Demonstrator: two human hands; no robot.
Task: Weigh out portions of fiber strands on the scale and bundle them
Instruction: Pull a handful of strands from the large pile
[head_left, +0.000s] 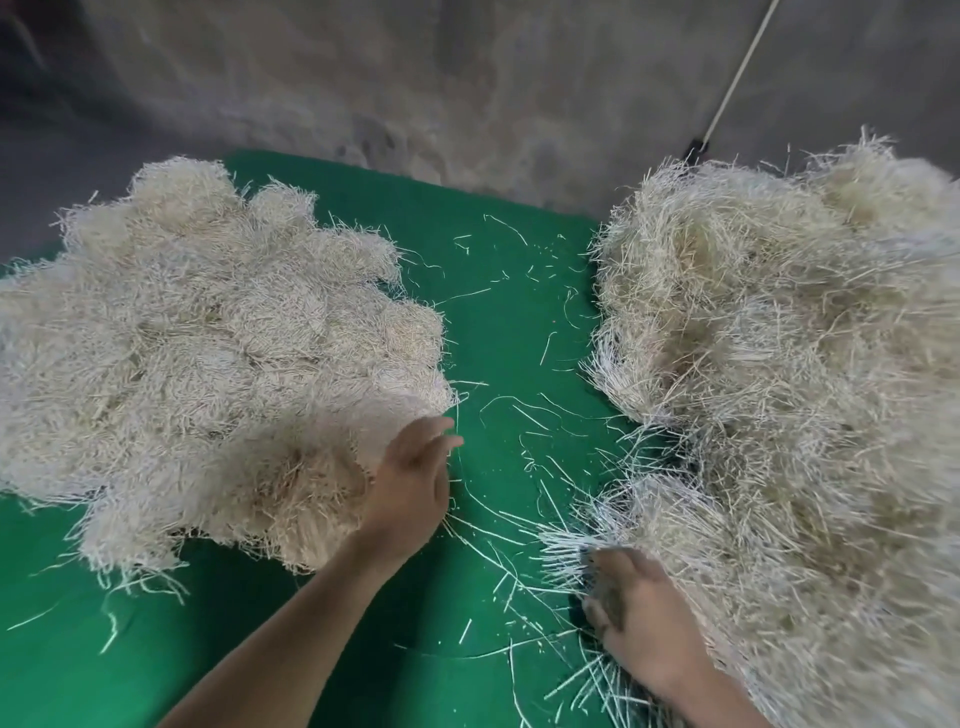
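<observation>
A grey concrete surface fills the far part of the scene. In front of it a green mat runs from the far middle to the near edge and carries all the fiber.

The fiber strands lie in two large pale heaps. The right heap is the bigger and looser one, covering the whole right side from far to near, with its strands pointing every way. The left heap spreads across the left side in rounded clumps that look more orderly. A bare strip of mat separates the two.

The left hand reaches forward along the near right edge of the left heap. It is seen from the back, its fingers stretched out and lying close together, the tips just at the fringe of the heap. It grips nothing that can be seen, though motion blur softens the fingertips.

The right hand sits at the near left edge of the right heap. Its fingers are bent down and buried in the fiber, curled on a tuft whose cut ends fan out to the left.

Loose strands lie scattered singly over the strip of mat between the heaps, thicker near the hands.

At the far right a thin pale cord slants down the concrete to a small dark fitting just behind the right heap.
</observation>
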